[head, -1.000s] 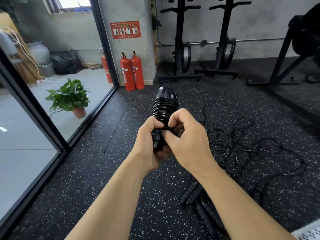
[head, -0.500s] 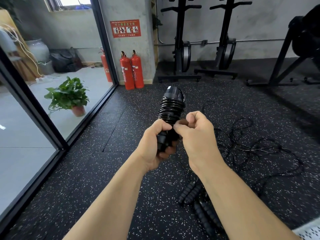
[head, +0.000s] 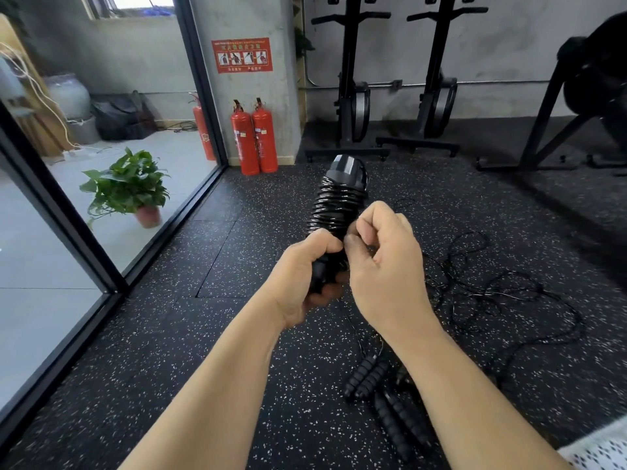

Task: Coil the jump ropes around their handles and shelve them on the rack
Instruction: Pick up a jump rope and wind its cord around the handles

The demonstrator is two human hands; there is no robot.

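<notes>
My left hand (head: 305,276) grips the bottom of the coiled jump rope (head: 339,201), held upright. My right hand (head: 386,266), fingers curled, pinches the same rope at its lowest turns. Loose ropes (head: 492,293) lie tangled on the floor (head: 203,334).

Daylight comes in from the window (head: 142,0) at 11 o'clock, which is blown out to white, and it bounces off the pale floor (head: 40,266) behind the glass at 9 o'clock. The room is evenly and moderately bright. The speckled rubber floor (head: 203,368) reads dark, with only soft, faint shadows. The coiled rope (head: 339,205) at centre carries thin glints along its turns. The left hand (head: 305,276) and right hand (head: 386,262) are fairly sharp, and the curled inner side of the right is in shade. Toward 2 and 3 o'clock the black machine (head: 593,79) is smeared and soft. Wide-angle bending tilts the door frame (head: 202,79) at 11 o'clock and stretches the forearms (head: 220,385) toward 6 o'clock.
</notes>
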